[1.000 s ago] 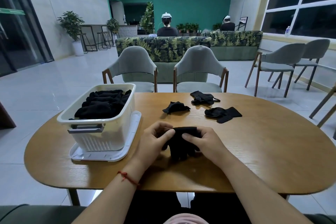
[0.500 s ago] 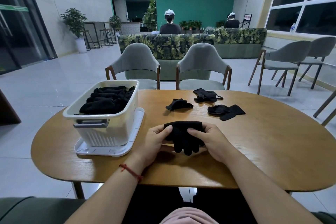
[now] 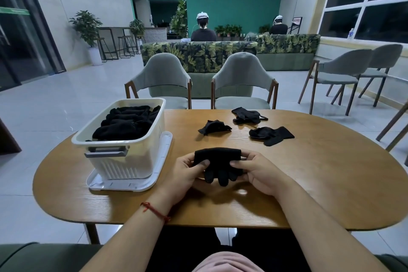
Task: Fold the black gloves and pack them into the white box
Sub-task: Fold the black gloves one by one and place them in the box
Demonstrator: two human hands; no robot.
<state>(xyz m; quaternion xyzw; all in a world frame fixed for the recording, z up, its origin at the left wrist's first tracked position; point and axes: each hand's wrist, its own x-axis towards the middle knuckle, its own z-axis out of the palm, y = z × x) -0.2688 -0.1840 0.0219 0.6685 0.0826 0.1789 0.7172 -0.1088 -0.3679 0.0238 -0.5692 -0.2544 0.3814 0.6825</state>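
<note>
Near table (image 3: 331, 172) edge, left hand (image 3: 183, 174) and right hand (image 3: 258, 174) fingers pinching folded glove (image 3: 217, 157), white box (image 3: 136, 161) beside

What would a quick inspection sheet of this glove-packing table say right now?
Surface: oval wooden table.
Job's things: white box holding folded black gloves; three loose gloves on the table's far side; one held glove, partly folded.
Clutter: lid under the box.
Grips: left hand and right hand both pinch the held glove.
Cables: nothing seen.
Surroundings: two grey chairs, leaf-print sofa, two seated people beyond.
</note>
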